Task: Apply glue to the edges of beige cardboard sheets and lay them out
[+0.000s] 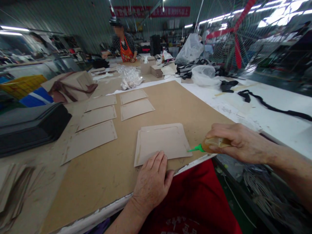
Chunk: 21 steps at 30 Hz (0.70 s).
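My left hand [152, 182] lies flat with fingers stretched out on the near edge of a beige cardboard piece [162, 141] on the brown work board [102, 175]. My right hand [234, 141] is closed round a small amber glue bottle [212, 144]. Its green nozzle [195, 149] touches the right edge of the same piece. A second sheet shows just under the top one.
Several more beige pieces [97, 128] lie in rows further back on the board. A stack of dark grey sheets [29, 125] sits at the left. Plastic bags [130, 78], black straps [268, 105] and boxes cover the far table, where another person in an orange apron [125, 48] works.
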Tool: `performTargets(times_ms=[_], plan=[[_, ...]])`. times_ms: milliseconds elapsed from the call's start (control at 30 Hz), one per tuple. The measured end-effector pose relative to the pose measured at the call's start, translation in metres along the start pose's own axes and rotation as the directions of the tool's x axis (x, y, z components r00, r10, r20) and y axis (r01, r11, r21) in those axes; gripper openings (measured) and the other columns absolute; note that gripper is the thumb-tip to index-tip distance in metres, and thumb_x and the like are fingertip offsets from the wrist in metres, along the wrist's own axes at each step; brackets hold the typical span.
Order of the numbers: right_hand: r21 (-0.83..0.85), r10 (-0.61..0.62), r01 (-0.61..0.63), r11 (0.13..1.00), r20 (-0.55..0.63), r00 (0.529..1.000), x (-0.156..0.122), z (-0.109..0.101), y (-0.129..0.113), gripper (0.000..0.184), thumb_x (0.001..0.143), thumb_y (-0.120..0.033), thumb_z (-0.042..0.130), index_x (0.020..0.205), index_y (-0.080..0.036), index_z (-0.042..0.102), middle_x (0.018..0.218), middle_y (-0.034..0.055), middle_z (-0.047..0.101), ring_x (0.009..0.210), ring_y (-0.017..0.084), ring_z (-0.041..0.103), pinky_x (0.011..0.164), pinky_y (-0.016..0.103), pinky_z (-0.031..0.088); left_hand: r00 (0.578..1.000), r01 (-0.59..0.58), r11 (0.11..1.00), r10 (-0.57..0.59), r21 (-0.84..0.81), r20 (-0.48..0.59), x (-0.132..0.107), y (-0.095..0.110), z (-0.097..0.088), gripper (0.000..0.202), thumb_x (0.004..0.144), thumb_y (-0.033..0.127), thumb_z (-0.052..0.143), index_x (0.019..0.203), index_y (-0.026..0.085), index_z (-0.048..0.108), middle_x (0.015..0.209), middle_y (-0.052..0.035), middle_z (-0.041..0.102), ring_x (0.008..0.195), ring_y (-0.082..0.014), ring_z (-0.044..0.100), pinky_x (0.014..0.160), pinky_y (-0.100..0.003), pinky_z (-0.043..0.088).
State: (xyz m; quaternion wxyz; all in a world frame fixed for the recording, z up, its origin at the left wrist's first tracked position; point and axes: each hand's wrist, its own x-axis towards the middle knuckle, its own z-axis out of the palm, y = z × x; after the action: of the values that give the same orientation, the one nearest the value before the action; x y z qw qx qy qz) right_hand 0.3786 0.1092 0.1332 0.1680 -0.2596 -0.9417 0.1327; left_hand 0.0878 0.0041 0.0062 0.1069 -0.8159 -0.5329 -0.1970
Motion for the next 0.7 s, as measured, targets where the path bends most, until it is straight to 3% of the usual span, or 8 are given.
performTargets(times_ms=[367, 467, 567, 700], plan=[[0.055, 0.120, -0.122, 0.991, 0.027, 0.992, 0.002, 0.002, 0.008, 0.024, 0.100, -0.045, 0.058, 0.101, -0.022, 0.065, 0.083, 0.0004, 0.061, 0.074, 0.018, 0.060, 0.064, 0.030, 0.040, 1.000, 0.016, 0.999, -0.016, -0.042, 0.009, 0.001, -0.001, -0.003, 0.042, 0.093, 0.033, 0.059, 0.128, 0.009, 0.060, 0.134, -0.0170, 0.063, 0.123, -0.0319, 0.058, 0.103, -0.048, 0.051], [0.036, 0.206, -0.203, 0.978, -0.091, 0.974, 0.011, 0.011, 0.020, 0.022, 0.095, -0.043, 0.063, 0.100, -0.022, 0.066, 0.085, 0.0010, 0.064, 0.074, 0.019, 0.059, 0.065, 0.031, 0.039, 0.999, 0.041, 0.996, -0.040, -0.074, 0.005, 0.005, -0.003, -0.005, 0.036, 0.095, 0.030, 0.059, 0.125, 0.011, 0.060, 0.129, -0.0150, 0.065, 0.118, -0.0295, 0.060, 0.102, -0.047, 0.052], [0.196, 0.338, -0.290, 0.937, -0.289, 0.896, 0.015, 0.024, 0.030, 0.021, 0.087, -0.040, 0.069, 0.098, -0.022, 0.069, 0.084, 0.0010, 0.065, 0.070, 0.019, 0.058, 0.065, 0.032, 0.039, 0.996, 0.076, 0.994, -0.071, -0.081, 0.058, 0.017, -0.006, -0.009, 0.029, 0.094, 0.026, 0.063, 0.119, 0.013, 0.064, 0.118, -0.0113, 0.069, 0.107, -0.0270, 0.063, 0.095, -0.045, 0.055], [0.426, 0.496, -0.337, 0.840, -0.350, 0.795, 0.006, 0.046, 0.043, 0.027, 0.079, -0.042, 0.076, 0.097, -0.022, 0.071, 0.083, 0.0020, 0.067, 0.070, 0.020, 0.057, 0.062, 0.032, 0.039, 0.980, 0.095, 0.993, -0.081, -0.068, 0.180, 0.034, -0.012, -0.017, 0.016, 0.093, 0.019, 0.064, 0.109, 0.019, 0.068, 0.107, -0.0061, 0.068, 0.098, -0.0240, 0.062, 0.088, -0.040, 0.057]])
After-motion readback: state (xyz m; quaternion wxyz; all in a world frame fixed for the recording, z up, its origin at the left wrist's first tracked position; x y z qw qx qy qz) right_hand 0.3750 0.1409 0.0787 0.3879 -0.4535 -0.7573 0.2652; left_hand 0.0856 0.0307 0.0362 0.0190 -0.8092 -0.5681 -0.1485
